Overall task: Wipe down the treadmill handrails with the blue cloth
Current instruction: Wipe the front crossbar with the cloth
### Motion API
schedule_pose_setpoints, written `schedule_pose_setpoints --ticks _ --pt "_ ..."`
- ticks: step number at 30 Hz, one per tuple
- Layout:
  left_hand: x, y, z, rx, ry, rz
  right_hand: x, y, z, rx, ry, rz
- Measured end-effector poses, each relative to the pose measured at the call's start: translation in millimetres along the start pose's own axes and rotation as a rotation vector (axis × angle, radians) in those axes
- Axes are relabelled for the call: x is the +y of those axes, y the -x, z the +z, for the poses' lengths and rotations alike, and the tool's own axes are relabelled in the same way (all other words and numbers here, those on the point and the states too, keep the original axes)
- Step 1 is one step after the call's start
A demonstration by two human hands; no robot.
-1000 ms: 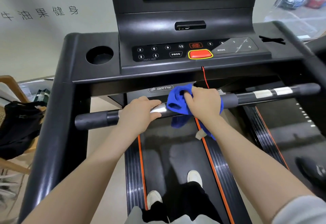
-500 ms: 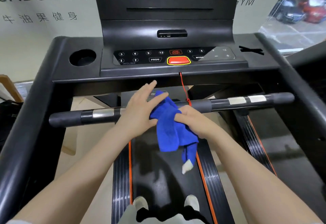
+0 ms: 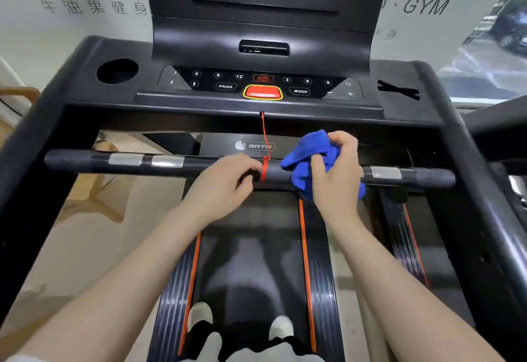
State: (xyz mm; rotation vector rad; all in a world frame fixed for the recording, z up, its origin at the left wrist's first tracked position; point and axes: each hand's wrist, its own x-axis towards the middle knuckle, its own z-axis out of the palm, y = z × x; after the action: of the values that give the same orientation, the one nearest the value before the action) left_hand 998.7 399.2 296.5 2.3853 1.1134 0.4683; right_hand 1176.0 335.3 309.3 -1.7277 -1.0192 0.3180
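A black horizontal handrail point(image 3: 182, 165) with silver sensor patches crosses the treadmill in front of me. My right hand point(image 3: 336, 173) grips the bunched blue cloth point(image 3: 308, 159) and presses it onto the rail right of centre. My left hand point(image 3: 225, 182) is curled around the rail's middle, beside a red safety clip point(image 3: 264, 169) that hangs on a red cord from the console. The rail under both hands is hidden.
The console point(image 3: 262, 85) with a red stop button point(image 3: 263, 92) sits above the rail, with a cup holder point(image 3: 117, 71) at its left. Black side arms point(image 3: 467, 162) run along both sides. My feet stand on the belt point(image 3: 248, 262). A wooden chair point(image 3: 94, 190) is at the left.
My right hand has carried the cloth to the right along the rail and bunched it up. My left hand went from fingers spread to curled around the rail's centre. The camera shifted.
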Motion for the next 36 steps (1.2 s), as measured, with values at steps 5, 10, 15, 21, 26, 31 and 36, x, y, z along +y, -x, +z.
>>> schedule_pose_setpoints --ticks 5,10,15,21,26,31,36 --pt "-4 -8 6 -0.019 -0.209 -0.067 17 7 40 -0.288 0.500 -0.297" --pt "-10 -17 3 -0.093 -0.364 -0.048 19 -2 62 -0.367 0.894 -0.545" --pt "-10 -24 1 -0.134 -0.449 -0.046 1 -47 69 -0.499 1.005 -0.211" --pt "-11 -20 6 -0.081 -0.379 -0.065 11 -43 72 -0.360 0.957 -0.286" --pt "-11 -20 6 -0.066 -0.365 -0.088 47 -26 33 -0.225 1.007 -0.514" --pt "-8 -20 6 -0.078 -0.371 -0.121 83 -51 -22 0.044 1.095 -0.271" --pt "-5 -16 13 -0.017 -0.351 -0.168 69 -44 -15 -0.051 1.128 -0.324"
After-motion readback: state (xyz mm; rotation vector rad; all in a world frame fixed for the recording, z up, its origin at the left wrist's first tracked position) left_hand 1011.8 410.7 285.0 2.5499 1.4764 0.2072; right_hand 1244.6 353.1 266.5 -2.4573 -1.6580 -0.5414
